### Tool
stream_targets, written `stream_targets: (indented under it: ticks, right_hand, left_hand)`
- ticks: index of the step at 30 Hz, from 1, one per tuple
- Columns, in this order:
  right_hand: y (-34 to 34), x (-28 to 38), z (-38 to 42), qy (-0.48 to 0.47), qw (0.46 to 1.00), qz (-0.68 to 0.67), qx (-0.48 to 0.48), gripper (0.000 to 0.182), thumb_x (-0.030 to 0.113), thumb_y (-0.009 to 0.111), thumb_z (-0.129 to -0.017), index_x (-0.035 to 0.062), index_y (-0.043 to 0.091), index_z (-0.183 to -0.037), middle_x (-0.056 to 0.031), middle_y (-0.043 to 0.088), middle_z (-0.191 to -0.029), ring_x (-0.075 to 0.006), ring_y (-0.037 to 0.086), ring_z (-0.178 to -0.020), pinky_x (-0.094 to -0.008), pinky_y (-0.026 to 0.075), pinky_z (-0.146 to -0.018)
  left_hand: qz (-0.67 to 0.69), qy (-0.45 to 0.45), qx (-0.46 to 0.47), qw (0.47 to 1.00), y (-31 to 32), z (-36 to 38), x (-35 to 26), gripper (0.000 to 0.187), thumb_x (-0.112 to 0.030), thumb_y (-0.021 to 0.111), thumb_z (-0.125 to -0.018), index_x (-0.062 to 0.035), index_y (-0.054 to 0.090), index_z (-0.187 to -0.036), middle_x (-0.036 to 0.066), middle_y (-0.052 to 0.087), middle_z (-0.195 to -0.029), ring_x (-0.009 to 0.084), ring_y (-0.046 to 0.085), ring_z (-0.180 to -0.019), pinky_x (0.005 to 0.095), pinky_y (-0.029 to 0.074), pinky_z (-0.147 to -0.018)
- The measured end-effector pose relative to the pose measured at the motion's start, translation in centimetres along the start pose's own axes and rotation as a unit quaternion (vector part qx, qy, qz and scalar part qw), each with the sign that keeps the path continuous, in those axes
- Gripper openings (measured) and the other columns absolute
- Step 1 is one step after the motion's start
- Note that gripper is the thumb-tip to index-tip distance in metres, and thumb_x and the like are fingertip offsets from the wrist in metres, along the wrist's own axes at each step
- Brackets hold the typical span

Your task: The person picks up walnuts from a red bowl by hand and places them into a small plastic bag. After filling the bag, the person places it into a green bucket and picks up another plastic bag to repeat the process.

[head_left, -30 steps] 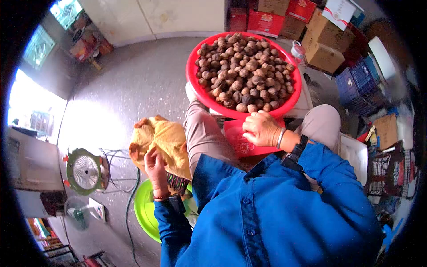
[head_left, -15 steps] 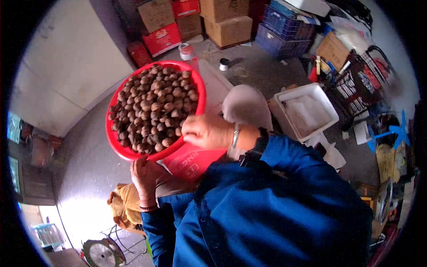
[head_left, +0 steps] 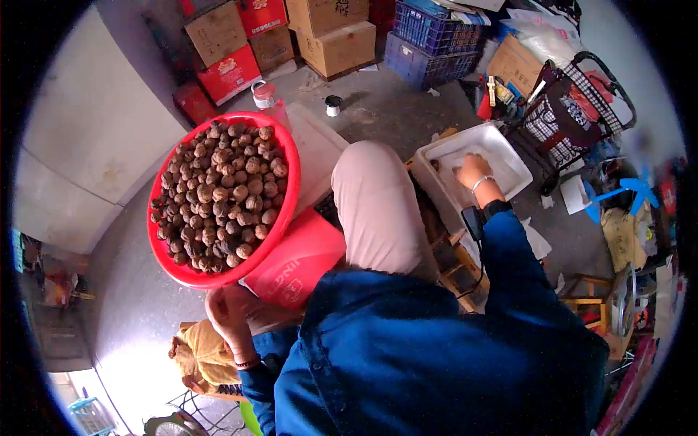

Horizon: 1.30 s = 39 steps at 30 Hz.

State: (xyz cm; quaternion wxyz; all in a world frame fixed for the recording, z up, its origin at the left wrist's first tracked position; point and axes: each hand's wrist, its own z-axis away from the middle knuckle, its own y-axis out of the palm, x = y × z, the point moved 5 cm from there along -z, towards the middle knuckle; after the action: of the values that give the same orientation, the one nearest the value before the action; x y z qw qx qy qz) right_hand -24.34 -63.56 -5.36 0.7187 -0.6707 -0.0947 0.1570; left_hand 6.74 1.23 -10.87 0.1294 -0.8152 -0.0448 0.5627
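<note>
A red plastic basin [head_left: 289, 190], heaped with walnuts [head_left: 218, 196], sits in front of me on the left. My left hand [head_left: 227, 316] grips its near rim from below, and the fingers are partly hidden under the edge. Over on the right, my right hand [head_left: 474, 171] is inside a white foam box [head_left: 513, 139]. The thumb stands apart from the palm, the other fingers point down, and I see nothing held in them. A small brown piece [head_left: 435, 166], possibly a walnut, lies in the box to the left of this hand.
A red printed bag or box [head_left: 294, 258] lies beside the basin, by my knee [head_left: 378, 203]. Cartons [head_left: 338, 49] and blue crates [head_left: 429, 58] stand at the back. At right is a black shopping cart [head_left: 567, 116]; a small white cup [head_left: 333, 106] stands on the floor.
My right hand has moved from the basin's rim across to the right, into the foam box. My left hand stays at the near rim. The view has shifted to the right.
</note>
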Motion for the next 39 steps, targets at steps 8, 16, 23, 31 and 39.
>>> stream_targets:
  ticks: [8,16,23,31,39]
  right_hand:
    - [5.2,-4.2,-2.0,-0.023,0.999,-0.036,0.012,0.029,0.02,0.06,-0.09,0.0011,0.073,-0.106,-0.0243,0.07,-0.115,-0.0421,0.067,-0.11,-0.0488,0.053,-0.096]
    - [-2.4,-1.1,-0.5,-0.111,0.968,-0.17,-0.148,0.022,0.023,0.064,-0.091,0.0029,0.072,-0.094,-0.023,0.071,-0.096,-0.0453,0.066,-0.093,-0.0513,0.053,-0.082]
    - [-14.6,12.8,4.8,-0.355,0.835,-0.42,-0.012,0.019,0.017,0.066,-0.095,-0.0005,0.066,-0.087,-0.0027,0.064,-0.072,-0.0097,0.054,-0.068,-0.0291,0.047,-0.064]
    - [-12.8,32.1,20.4,-0.606,0.636,-0.252,0.406,0.011,0.006,0.065,-0.088,0.0014,0.063,-0.098,-0.0007,0.064,-0.081,-0.0082,0.059,-0.069,-0.0259,0.049,-0.062]
    - [-7.3,38.9,31.8,-0.716,0.499,-0.091,0.48,0.019,0.011,0.063,-0.087,-0.0003,0.065,-0.103,-0.0056,0.068,-0.084,-0.0131,0.065,-0.073,-0.0291,0.054,-0.06]
  left_hand:
    - [-0.197,0.039,0.048,0.978,0.6,2.5,-4.3,0.015,-0.007,0.066,-0.091,0.0011,0.068,-0.104,0.008,0.066,-0.098,0.0186,0.062,-0.089,0.0297,0.052,-0.081]
    - [-0.094,-0.081,0.049,0.991,0.1,3.2,-1.7,0.015,-0.007,0.067,-0.091,0.0006,0.069,-0.103,0.009,0.069,-0.094,0.0166,0.064,-0.086,0.0296,0.054,-0.077]
    - [0.002,-0.185,0.102,0.977,0.7,3.2,-3.4,0.018,-0.009,0.065,-0.094,-0.001,0.067,-0.11,0.004,0.068,-0.095,0.012,0.061,-0.085,0.0258,0.051,-0.077]
    - [0.045,-0.173,0.185,0.966,1.1,2.7,-9.8,0.022,-0.015,0.066,-0.098,-0.0005,0.066,-0.114,0.004,0.069,-0.097,0.0108,0.062,-0.09,0.0252,0.051,-0.08]
    - [0.151,-0.203,0.233,0.939,0.3,3.9,-12.6,0.044,-0.035,0.071,-0.096,-0.0013,0.06,-0.122,0.004,0.067,-0.1,0.0121,0.064,-0.085,0.0287,0.055,-0.073]
